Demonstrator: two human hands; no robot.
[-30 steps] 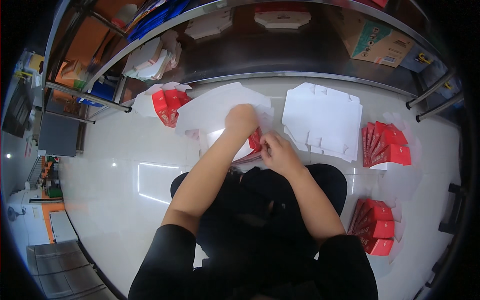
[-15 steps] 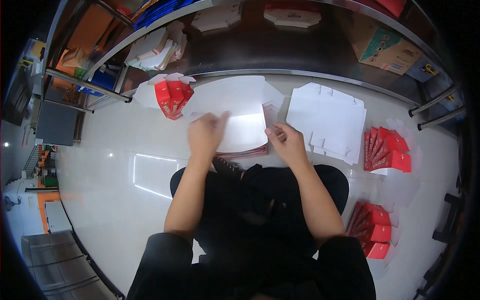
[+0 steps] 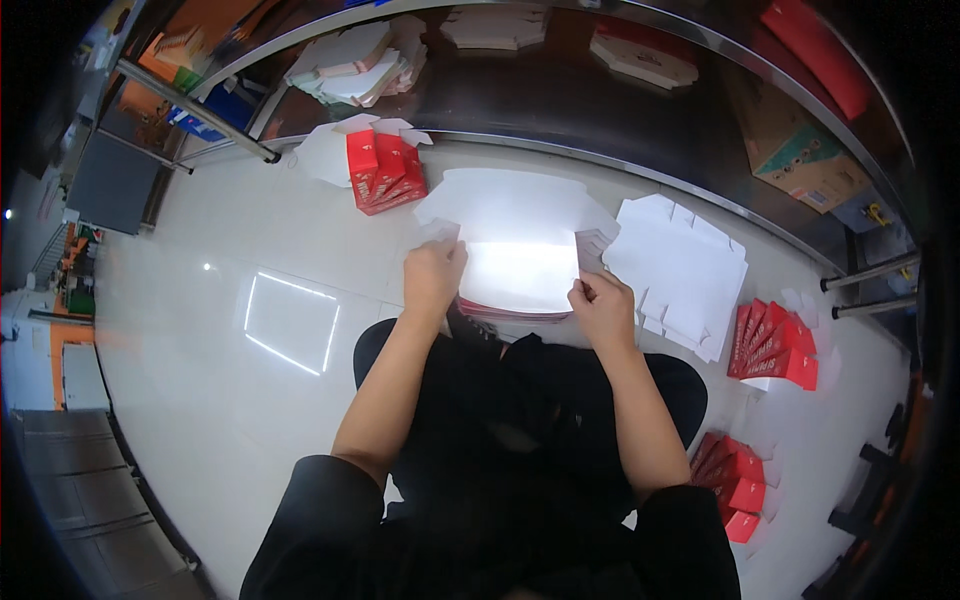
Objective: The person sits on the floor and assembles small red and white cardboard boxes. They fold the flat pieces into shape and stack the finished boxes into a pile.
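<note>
In front of my folded legs lies a stack of white cardboard box blanks [image 3: 520, 272], red undersides showing along the near edge. Its far panel spreads out flat, and small flaps stand at the sides. My left hand [image 3: 432, 280] is closed at the left edge of the top blank, thumb on the inner side. At the opposite edge, my right hand [image 3: 606, 310] pinches the blank's near right side between thumb and curled fingers. Some of the fingertips are hidden.
Flat white blanks [image 3: 680, 275] lie to the right on the tiled floor. Red folded cartons stand fanned in groups at far left [image 3: 385, 170], right [image 3: 775, 345] and lower right [image 3: 733, 480]. A metal shelf [image 3: 560, 95] with more cardboard spans the far side.
My left hand has settled from a blurred motion above the blank onto its left edge. My right hand has closed on the right edge. The whole view has shifted and tilted slightly.
</note>
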